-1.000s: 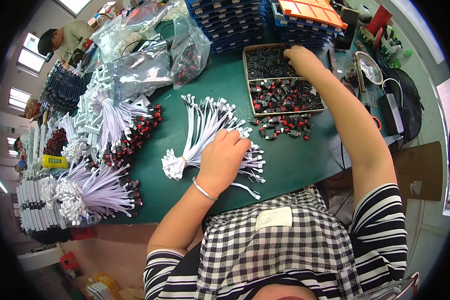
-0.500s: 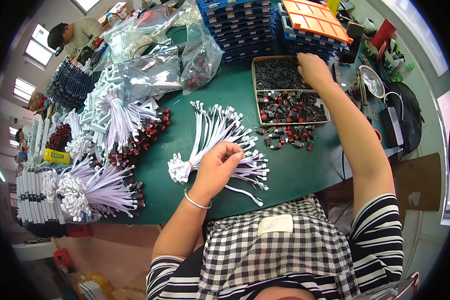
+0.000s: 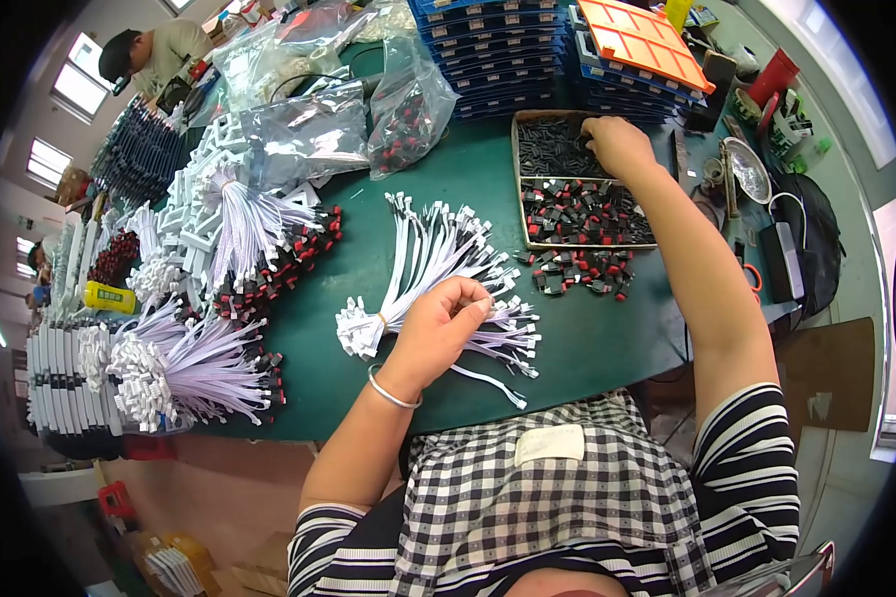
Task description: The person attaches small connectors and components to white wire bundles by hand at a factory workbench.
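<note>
A bundle of white flat cables [image 3: 423,244] with small connectors on their ends lies fanned out at mid table, banded near its left end. My left hand [image 3: 438,328] rests over the bundle, thumb and forefinger pinched; what is between the tips is too small to make out. At the far right, my right hand [image 3: 619,147] reaches down into a shallow divided box [image 3: 519,204]. Its bent fingers are among small black pieces [image 3: 553,147] in the far compartment, fingertips partly hidden. Red-and-black connectors [image 3: 577,211] fill the near compartment.
More connectors [image 3: 582,274] lie loose before the box. Cable bundles [image 3: 204,373] and white parts crowd the left, with clear plastic bags [image 3: 309,134] behind. Stacked blue trays [image 3: 488,60] and an orange tray [image 3: 642,40] stand at the back. A person [image 3: 159,65] works far left.
My right hand has shifted left and slightly nearer within the far compartment, its fingers lower among the black pieces. My left hand stays over the cables in its pinch. The whole view has shifted slightly.
</note>
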Demonstrator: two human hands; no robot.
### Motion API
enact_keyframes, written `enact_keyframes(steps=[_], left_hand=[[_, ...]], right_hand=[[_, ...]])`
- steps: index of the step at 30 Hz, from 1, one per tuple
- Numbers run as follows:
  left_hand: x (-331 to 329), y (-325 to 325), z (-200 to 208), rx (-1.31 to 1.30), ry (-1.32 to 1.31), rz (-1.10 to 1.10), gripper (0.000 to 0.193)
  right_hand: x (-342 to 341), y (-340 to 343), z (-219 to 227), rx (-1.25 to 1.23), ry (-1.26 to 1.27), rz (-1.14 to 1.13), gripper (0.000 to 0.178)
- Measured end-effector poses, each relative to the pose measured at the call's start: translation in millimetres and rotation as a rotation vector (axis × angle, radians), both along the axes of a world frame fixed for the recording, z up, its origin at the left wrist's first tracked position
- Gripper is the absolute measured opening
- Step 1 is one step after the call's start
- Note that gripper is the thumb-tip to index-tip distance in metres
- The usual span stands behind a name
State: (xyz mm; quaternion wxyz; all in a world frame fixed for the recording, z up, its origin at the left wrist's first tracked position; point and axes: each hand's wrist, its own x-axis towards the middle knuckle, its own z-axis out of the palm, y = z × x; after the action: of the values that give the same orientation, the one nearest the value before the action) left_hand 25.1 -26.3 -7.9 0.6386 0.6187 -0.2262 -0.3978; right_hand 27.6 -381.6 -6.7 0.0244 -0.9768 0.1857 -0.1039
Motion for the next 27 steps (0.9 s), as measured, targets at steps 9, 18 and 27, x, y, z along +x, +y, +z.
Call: enact_keyframes(steps=[9, 18, 27], left_hand=[[3, 2, -3, 0.034, 0.034, -0.016, 0.009], [4, 2, -2, 0.062, -0.007, -0.042, 0.010], [2, 2, -4, 0.034, -0.007, -0.022, 0.006]], right_hand=[[-5, -13, -1, 0.110, 0.034, -0.038, 0.014], [0, -20, -10, 0.105, -0.064, -0.020, 0.017], [-4, -7, 6, 0.143, 0.081, -0.139, 0.020]])
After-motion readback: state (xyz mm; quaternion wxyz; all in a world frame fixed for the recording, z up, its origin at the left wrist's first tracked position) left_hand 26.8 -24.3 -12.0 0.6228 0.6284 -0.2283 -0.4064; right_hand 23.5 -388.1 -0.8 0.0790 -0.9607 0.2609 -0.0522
